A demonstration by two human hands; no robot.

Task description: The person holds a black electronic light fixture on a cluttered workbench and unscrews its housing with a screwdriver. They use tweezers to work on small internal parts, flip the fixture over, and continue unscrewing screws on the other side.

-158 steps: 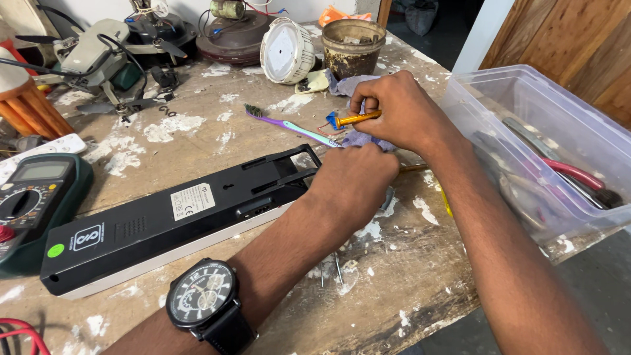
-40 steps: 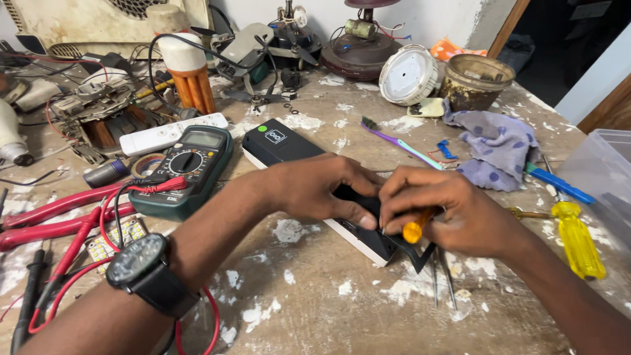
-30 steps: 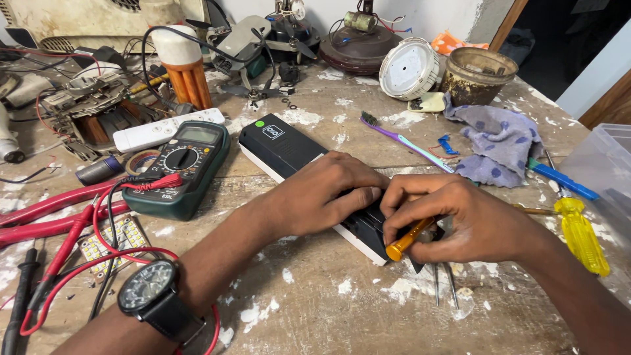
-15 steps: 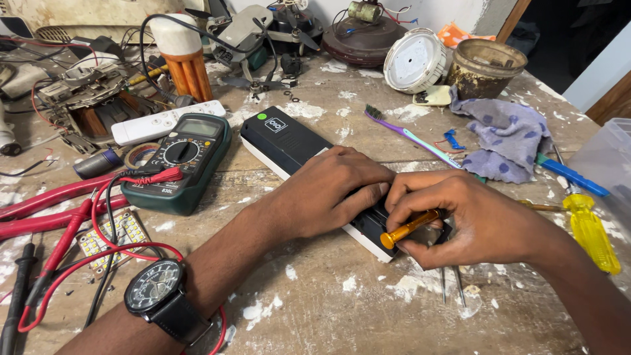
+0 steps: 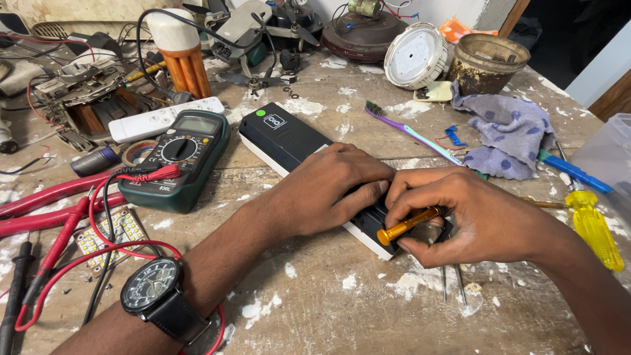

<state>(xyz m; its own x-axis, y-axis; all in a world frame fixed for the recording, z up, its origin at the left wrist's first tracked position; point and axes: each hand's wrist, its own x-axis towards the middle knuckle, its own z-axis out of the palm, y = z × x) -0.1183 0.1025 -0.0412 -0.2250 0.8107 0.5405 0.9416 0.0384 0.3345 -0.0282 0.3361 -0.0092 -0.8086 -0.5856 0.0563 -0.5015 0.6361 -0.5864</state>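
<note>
Black device (image 5: 284, 133) lies flat on the surface (image 5: 328, 302), under our fingers. Left hand (image 5: 332, 190) presses down on it, fingers spread, gripping nothing. Right hand (image 5: 470, 213) pinches orange screwdriver (image 5: 407, 225) at its near end. Multimeter (image 5: 184, 154) well left of the fingers.

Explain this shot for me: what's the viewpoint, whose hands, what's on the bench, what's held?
One picture, from a camera worn on the person's head, looking down at a paint-spattered wooden workbench. No machine: two bare hands. The left hand, above a wristwatch, presses down on a long black device. The right hand grips a small orange-handled screwdriver at the device's near end. Around them: a green multimeter with red leads, a white remote, a purple toothbrush, a spotted cloth and a yellow screwdriver.
</note>
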